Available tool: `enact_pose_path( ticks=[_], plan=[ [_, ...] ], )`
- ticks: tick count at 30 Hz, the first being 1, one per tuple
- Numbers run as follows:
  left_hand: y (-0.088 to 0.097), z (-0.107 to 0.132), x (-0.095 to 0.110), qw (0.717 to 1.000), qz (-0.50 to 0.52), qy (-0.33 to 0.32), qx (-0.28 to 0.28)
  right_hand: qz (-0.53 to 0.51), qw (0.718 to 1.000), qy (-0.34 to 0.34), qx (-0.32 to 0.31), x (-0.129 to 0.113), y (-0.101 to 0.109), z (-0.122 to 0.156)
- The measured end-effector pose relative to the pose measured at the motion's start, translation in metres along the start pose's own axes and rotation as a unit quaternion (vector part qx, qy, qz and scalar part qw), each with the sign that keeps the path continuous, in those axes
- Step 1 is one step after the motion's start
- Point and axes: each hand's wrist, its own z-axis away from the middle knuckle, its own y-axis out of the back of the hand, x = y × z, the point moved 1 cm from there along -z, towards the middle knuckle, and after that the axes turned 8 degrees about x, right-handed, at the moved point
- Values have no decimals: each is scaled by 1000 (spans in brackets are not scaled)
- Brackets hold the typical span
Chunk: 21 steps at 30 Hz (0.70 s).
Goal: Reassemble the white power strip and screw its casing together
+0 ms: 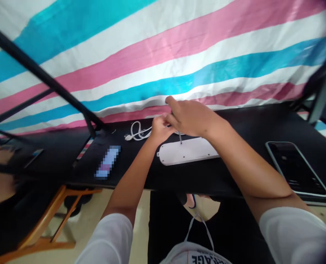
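Observation:
A white power strip [189, 151] lies on the black tabletop with its screw-holed underside up. A thin metal screwdriver shaft [181, 139] stands on it near its far edge. Above the strip, my right hand [193, 118] is closed, apparently around the screwdriver, whose handle is mostly hidden by the fingers. My left hand [163, 128] has its fingers pinched together against the right hand's fingertips; what they hold is hidden. The strip's white cord [137, 132] lies looped just left of my left hand, plug end outward.
A phone [296, 167] lies at the right, and a pixelated flat object [108, 162] at the left. Black metal bars [47, 75] cross the left side. Striped sheeting [179, 47] hangs behind the table [163, 179]. Another person's hand [0, 154] is at far left, beyond a wooden chair [50, 223].

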Motion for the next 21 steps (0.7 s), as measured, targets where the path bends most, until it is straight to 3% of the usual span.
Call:
enact_pose_path(
  ticks=[5,10,13,15,18,21],
  plan=[
    [-1,3,-21,991,121,53,3,21,998,51,-35,1,20,-4],
    [-8,20,-32,986,159,42,2,139,990,-17,-32,-12,17,-8],
    [-10,24,-36,983,172,60,7,95,995,-12,-10,-13,15,-6],
    [-9,23,-39,977,194,90,-20,48,999,-2,5,-9,23,0],
    [-7,22,-42,962,229,130,-71,33,997,-51,43,7,53,26],
    [-7,22,-42,956,239,151,-81,97,977,-147,116,41,85,91]
  ],
)
